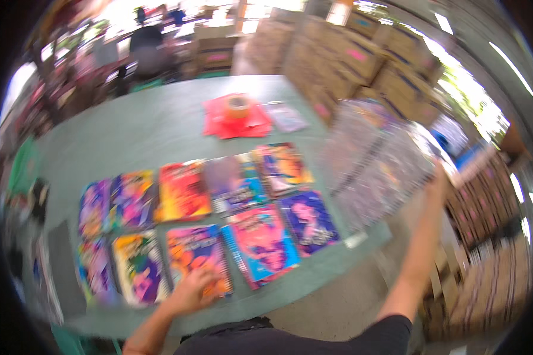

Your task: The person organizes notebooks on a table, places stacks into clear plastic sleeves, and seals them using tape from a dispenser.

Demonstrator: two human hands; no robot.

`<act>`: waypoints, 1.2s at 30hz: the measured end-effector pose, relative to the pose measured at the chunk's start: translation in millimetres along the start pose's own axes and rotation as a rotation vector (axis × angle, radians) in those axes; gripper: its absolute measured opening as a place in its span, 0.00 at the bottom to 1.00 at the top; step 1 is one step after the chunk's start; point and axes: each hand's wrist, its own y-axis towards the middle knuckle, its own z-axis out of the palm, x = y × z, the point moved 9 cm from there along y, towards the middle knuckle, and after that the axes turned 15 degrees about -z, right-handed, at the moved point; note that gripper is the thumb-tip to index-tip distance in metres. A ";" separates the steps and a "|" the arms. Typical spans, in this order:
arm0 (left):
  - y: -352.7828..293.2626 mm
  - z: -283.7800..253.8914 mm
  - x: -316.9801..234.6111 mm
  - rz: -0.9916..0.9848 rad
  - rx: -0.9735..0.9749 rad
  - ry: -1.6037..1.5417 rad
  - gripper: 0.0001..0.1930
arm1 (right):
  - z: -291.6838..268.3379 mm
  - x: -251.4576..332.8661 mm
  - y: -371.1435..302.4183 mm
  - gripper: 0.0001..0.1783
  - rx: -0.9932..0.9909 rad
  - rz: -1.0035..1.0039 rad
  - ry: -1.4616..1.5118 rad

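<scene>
Spiral notebooks with bright covers lie in two rows on the green table. My left hand [194, 291] is over the lower edge of an orange and purple notebook [198, 251], its fingers loosely bent and apart, with nothing seen in them. To its right lies a pink and blue notebook [263, 242], then a dark purple notebook [309, 222]. My right arm stretches far right. My right hand [440, 173] is at the outer edge of a pile of clear plastic bags [379, 171]; its fingers are blurred, and whether they grip the plastic cannot be made out.
The green table [118, 133] also bears red sheets [216, 112] with a roll of tape [237, 106] on them, and a small clear packet [285, 116]. Stacked cardboard boxes [337, 56] stand behind, and more cartons [485, 201] at the right. A green basket [23, 165] is at the left.
</scene>
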 end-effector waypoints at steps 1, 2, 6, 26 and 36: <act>-2.5 -24.0 30.5 -0.070 -0.010 0.099 0.18 | -2.3 3.4 -6.3 0.23 -0.005 0.011 -0.041; -3.7 -61.0 66.6 -0.207 -0.132 0.113 0.17 | -12.7 8.4 -13.2 0.24 -0.051 0.044 -0.065; -72.0 -275.1 250.1 -0.597 -1.040 0.512 0.27 | -0.6 60.6 -51.1 0.29 -0.205 0.121 -0.160; 44.4 -176.3 168.8 -0.473 -0.673 0.537 0.28 | 472.5 149.2 -646.3 0.24 0.909 1.225 0.565; 84.6 -183.5 236.7 -0.692 -0.425 0.492 0.33 | 366.4 139.7 -677.7 0.20 0.903 1.179 0.398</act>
